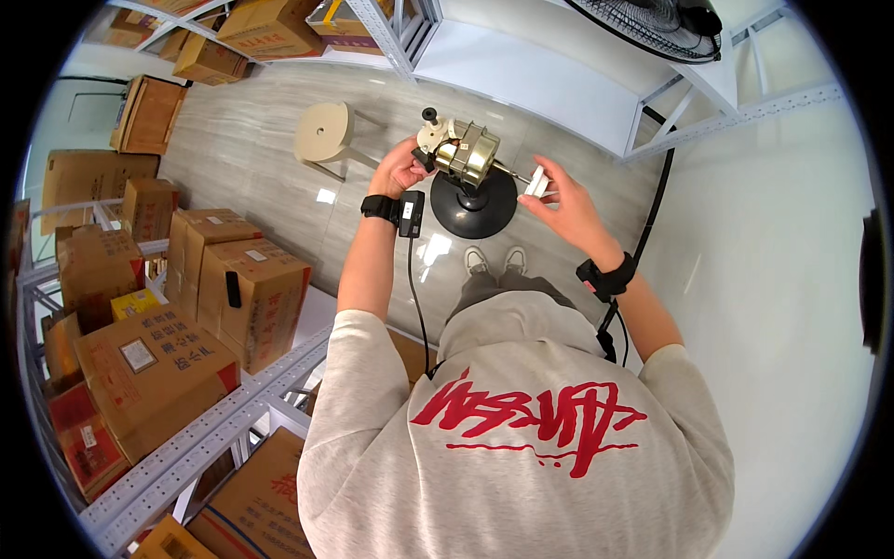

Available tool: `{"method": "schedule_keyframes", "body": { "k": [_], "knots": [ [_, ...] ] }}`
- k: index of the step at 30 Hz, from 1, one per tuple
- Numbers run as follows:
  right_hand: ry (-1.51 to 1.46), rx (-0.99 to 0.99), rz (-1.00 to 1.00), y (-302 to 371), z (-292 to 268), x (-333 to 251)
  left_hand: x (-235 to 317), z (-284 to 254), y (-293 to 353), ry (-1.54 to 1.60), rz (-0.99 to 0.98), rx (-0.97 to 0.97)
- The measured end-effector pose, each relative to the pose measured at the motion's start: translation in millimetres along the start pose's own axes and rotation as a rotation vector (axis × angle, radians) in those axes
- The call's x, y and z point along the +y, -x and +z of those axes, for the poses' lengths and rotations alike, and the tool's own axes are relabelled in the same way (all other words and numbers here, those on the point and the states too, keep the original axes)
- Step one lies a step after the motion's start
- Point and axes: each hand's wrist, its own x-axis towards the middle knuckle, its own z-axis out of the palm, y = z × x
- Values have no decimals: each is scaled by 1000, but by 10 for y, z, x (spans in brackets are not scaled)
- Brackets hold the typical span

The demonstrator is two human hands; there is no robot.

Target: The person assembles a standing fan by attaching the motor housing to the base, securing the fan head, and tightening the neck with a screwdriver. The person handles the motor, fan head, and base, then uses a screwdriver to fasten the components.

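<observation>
A fan motor [475,152] with a brassy metal casing sits atop a stand with a round black base [484,216]. Its cream rear gearbox [432,136] carries a black knob. My left hand [400,168] is closed around the left rear side of the motor, partly hidden by it. From the motor's other side a thin shaft [510,172] points right. At the shaft's tip, my right hand [562,199] pinches a small white plastic part [537,182] between thumb and fingers. Whether that part touches the shaft, I cannot tell.
A beige stool [323,132] stands left of the motor. Cardboard boxes [154,373] crowd metal shelving on the left. A white shelf [521,79] runs across the far side, with a black fan grille [652,28] at upper right. Cables hang from both wrist straps.
</observation>
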Motion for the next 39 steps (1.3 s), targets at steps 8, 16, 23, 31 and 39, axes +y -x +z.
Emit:
{"method": "schedule_keyframes", "body": {
  "k": [8,16,23,31,39],
  "knots": [
    [72,53,-39,3,53,28,-5,128,65,21,3,99],
    [97,103,-199,-7,48,-2,-53,7,-42,138,-11,111],
    [-389,-74,137,-49,53,249,-43,59,23,116,-3,89],
    [149,183,-305,-2,68,2,-56,123,71,103,24,162],
    [416,246,-461,29,13,-167,-84,12,-8,141,14,139]
  ]
}}
